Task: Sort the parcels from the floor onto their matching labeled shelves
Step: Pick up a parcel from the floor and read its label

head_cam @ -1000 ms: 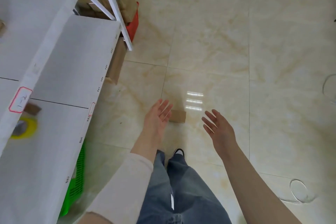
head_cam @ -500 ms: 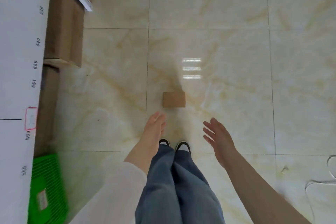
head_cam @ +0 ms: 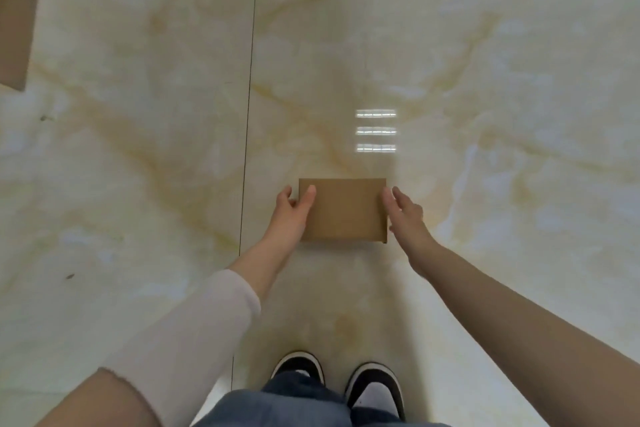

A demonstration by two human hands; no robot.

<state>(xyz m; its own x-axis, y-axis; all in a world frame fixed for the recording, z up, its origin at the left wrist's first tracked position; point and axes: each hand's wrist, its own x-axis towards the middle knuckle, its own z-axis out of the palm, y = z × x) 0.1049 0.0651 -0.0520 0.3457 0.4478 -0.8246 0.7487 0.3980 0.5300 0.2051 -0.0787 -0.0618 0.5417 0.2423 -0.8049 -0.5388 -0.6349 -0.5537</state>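
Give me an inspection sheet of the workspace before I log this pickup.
Surface: glossy marbled floor tiles; light glare just beyond the parcel.
Job's things: one brown parcel, plain top, no label visible.
Clutter: small dark specks on the left tiles.
Hands: left hand grips the parcel's left edge, thumb on top; right hand has straight fingers against its right edge.
Cables: nothing seen.
Surroundings: cardboard box at upper left; the person's shoes at bottom.

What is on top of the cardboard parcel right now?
The left hand lays its thumb on the parcel; no label shows on top. The right hand is at its right edge. Its underside is hidden.
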